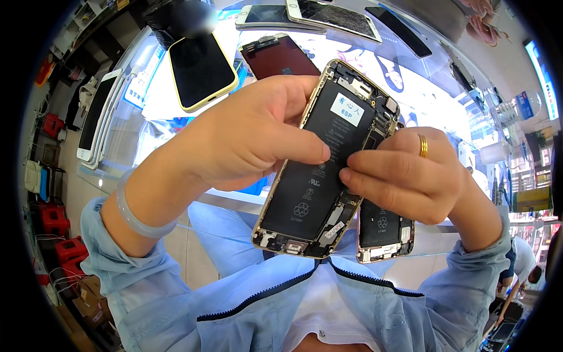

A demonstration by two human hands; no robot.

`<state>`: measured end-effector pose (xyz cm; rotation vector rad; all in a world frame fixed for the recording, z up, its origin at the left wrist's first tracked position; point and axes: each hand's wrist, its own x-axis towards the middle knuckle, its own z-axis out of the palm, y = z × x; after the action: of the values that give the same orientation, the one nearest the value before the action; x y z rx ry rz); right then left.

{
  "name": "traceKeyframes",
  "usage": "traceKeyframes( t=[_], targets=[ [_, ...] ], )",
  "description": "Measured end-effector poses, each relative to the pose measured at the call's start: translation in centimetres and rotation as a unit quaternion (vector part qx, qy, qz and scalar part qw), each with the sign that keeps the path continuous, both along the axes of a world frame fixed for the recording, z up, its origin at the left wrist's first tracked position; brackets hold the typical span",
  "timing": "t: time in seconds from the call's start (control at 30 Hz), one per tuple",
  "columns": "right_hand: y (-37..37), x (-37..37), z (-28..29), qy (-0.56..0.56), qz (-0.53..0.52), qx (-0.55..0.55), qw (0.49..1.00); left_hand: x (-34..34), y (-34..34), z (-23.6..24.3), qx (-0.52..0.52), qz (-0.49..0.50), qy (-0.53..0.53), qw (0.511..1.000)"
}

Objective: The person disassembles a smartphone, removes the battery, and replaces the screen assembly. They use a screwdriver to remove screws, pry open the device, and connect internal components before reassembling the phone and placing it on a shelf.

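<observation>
An opened smartphone [316, 170] with a gold frame is tilted up in front of me, screen off, its inside facing me. A long black battery [293, 193] fills most of its left side, with a white label [346, 110] near the top. My left hand [258, 129] is closed round the phone's left edge, thumb lying across the battery. From the right, my right hand [404, 170] is closed at the phone's other edge, two fingertips against the battery's side; its other fingers are partly hidden. Behind and below that hand shows a second opened phone [384, 232], partly covered.
On the bright glass counter lie a dark-screened phone in a pale yellow case [202, 73], a dark red display panel [280, 57], a phone with cracked glass [337, 20] and a black phone [399, 30]. White phones [99, 117] stand at the left edge. A plastic bottle [516, 110] lies right.
</observation>
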<state>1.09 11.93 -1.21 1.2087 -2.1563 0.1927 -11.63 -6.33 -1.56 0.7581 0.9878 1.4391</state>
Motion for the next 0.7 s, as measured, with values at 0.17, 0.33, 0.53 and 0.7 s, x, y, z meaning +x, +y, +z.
traceKeyframes(
  t=[0.17, 0.33, 0.53, 0.7],
  targets=[
    [-0.6, 0.3, 0.4, 0.061, -0.041, 0.002, 0.997, 0.0, 0.2, 0.5, -0.021, 0.008, -0.066, 0.998],
    [-0.7, 0.3, 1.2, 0.108, -0.078, -0.013, 0.991, 2.2, -0.7, 1.7, 0.019, -0.023, -0.208, 0.978],
    [-1.3, 0.7, 0.6, 0.101, -0.079, -0.014, 0.992, 2.2, -1.0, 1.6, -0.097, -0.083, -0.277, 0.952],
    [-1.3, 0.9, 0.6, 0.088, -0.08, -0.018, 0.993, 2.5, -0.9, 1.5, -0.096, -0.07, -0.264, 0.957]
  ],
)
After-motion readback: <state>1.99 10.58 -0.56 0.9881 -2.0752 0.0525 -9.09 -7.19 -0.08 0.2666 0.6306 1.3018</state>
